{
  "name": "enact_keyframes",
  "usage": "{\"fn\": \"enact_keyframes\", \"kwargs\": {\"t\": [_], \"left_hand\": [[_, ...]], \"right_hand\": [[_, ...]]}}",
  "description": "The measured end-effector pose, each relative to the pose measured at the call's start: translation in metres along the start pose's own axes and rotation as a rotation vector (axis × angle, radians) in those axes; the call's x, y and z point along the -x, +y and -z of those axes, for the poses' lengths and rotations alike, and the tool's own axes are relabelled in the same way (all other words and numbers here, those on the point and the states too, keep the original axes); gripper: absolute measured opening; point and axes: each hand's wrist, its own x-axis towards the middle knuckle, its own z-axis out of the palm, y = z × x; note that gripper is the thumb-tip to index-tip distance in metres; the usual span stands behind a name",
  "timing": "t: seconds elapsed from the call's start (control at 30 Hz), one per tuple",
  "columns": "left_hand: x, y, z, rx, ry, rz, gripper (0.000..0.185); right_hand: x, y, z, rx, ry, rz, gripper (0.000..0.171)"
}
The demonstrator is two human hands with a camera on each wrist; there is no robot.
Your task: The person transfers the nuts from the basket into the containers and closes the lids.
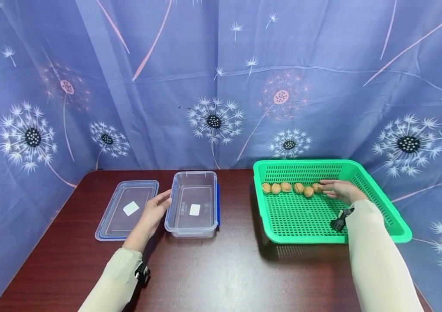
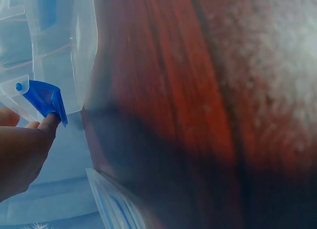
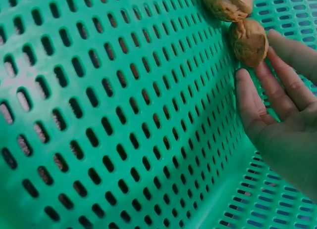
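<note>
L. hand (image 1: 155,213), ctr-left of frame: fingers loosely extended, touching clear box's (image 1: 190,233) blue latch (image 2: 42,96). R. hand (image 1: 339,190), mid-right: fingers extended, loosely about end walnut (image 1: 316,187) in green basket (image 1: 302,239); no grip.

The tabletop (image 1: 236,268) is showing reddish brown; toward its right edge, the basket (image 1: 310,239) is gleaming green, the walnuts (image 1: 285,187) tan. A blue clip (image 1: 218,206) is edging the clear container (image 1: 191,229); white and pink dandelions (image 1: 214,121) are patterning the blue curtain (image 1: 158,117).
</note>
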Motion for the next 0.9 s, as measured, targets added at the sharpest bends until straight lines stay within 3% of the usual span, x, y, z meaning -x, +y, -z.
{"fn": "enact_keyframes", "kwargs": {"t": [0.2,0.53,0.9], "left_hand": [[0.0013,-0.0009,-0.0024,0.03,0.0,0.001,0.046],[0.0041,-0.0006,-0.0048,0.061,0.033,0.003,0.044],[0.0036,0.0006,-0.0037,0.081,0.041,0.004,0.043]], "right_hand": [[0.0011,0.001,-0.0006,0.008,0.017,-0.02,0.066],[0.0022,0.0008,0.0011,-0.119,0.063,-0.053,0.07],[0.0027,-0.0069,-0.0005,-0.058,0.068,-0.01,0.069]]}}
